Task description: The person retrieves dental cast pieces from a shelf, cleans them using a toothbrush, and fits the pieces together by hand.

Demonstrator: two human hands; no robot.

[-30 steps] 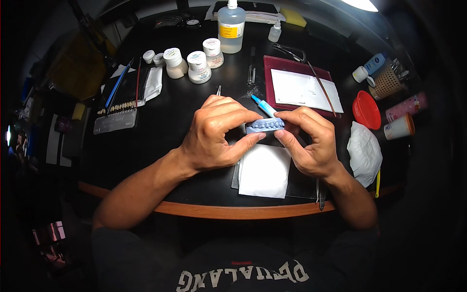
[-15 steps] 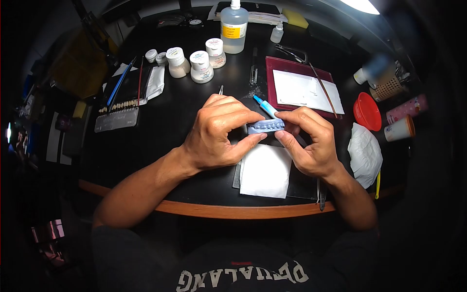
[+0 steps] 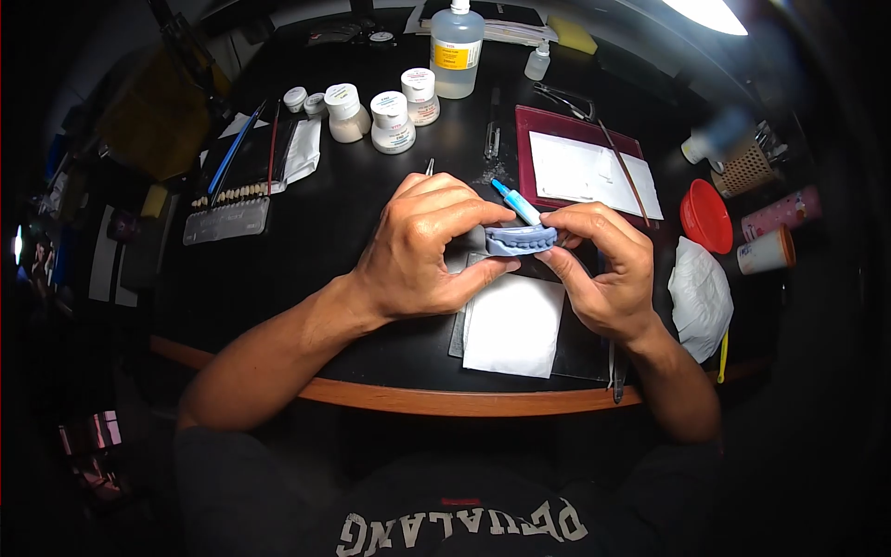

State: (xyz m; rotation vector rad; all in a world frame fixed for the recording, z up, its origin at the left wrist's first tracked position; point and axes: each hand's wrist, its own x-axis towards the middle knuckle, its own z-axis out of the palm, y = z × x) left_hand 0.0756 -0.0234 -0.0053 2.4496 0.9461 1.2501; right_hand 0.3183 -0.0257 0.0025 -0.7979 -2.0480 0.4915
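Between both hands is a blue-grey dental model (image 3: 522, 241) with a row of teeth facing me. My left hand (image 3: 422, 243) grips its left end, thumb below and index finger above. At its right end, the thumb and index finger of my right hand (image 3: 605, 262) pinch it. Just behind the model, a blue and white tube (image 3: 516, 202) points up and to the left; whether a finger touches it is hidden. Below the model, a folded white tissue (image 3: 512, 325) lies on a dark plate.
White-lidded jars (image 3: 392, 123) and a large bottle (image 3: 456, 54) stand at the back. A maroon tray (image 3: 527, 139) holds white paper and a brush. On the right are a red bowl (image 3: 705, 216) and crumpled white tissue (image 3: 699, 297). Brushes and a tooth shade strip (image 3: 227, 223) lie left.
The model has tilted, so more of its upper side and tooth row shows. Both hands still hold it, slightly farther right in view. The table objects have shifted a little with the camera.
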